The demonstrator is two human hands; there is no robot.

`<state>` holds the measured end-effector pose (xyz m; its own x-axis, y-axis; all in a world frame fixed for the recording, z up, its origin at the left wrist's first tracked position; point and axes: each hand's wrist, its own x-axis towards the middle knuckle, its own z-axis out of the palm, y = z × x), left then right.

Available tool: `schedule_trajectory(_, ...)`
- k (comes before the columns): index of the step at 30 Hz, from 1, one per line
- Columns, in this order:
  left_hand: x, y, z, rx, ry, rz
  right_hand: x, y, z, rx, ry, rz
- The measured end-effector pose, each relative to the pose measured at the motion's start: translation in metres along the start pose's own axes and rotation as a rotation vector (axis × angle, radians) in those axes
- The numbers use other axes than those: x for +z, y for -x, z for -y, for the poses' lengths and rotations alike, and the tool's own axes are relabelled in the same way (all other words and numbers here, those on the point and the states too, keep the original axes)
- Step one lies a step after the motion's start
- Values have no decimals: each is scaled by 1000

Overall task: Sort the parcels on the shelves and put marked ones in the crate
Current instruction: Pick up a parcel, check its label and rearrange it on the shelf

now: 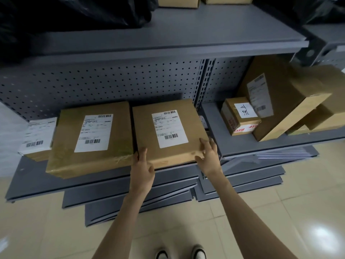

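Note:
A flat brown parcel (147, 128) with a white barcode label lies on the low grey shelf (37, 182). My left hand (142, 164) grips its front left corner, thumb on top. At the front right corner, my right hand (208, 153) holds the parcel with fingers over the edge. A similar, larger labelled parcel (65, 143) lies right beside it on the left. Further left sits a white parcel (39, 135). No crate is in view.
On the right shelf bay (214, 124) stand a small box with a handwritten note (239, 116), a tall tilted carton (283, 101) and more cartons behind. Spare grey shelf panels (130, 200) are stacked on the tiled floor. An upper shelf (186, 34) overhangs, with black bags (74, 14).

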<state>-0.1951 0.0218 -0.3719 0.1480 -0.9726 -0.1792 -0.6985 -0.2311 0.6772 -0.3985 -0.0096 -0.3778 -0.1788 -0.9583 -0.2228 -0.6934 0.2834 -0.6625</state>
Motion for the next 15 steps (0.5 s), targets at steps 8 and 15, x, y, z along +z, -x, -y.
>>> schedule_trajectory(8,17,-14,-14,-99,-32,-23,-23,-7,-9,-52,-57,37)
schedule_trajectory(15,54,-18,-86,-97,-344,-237,-101,-51,-50,122,5,-217)
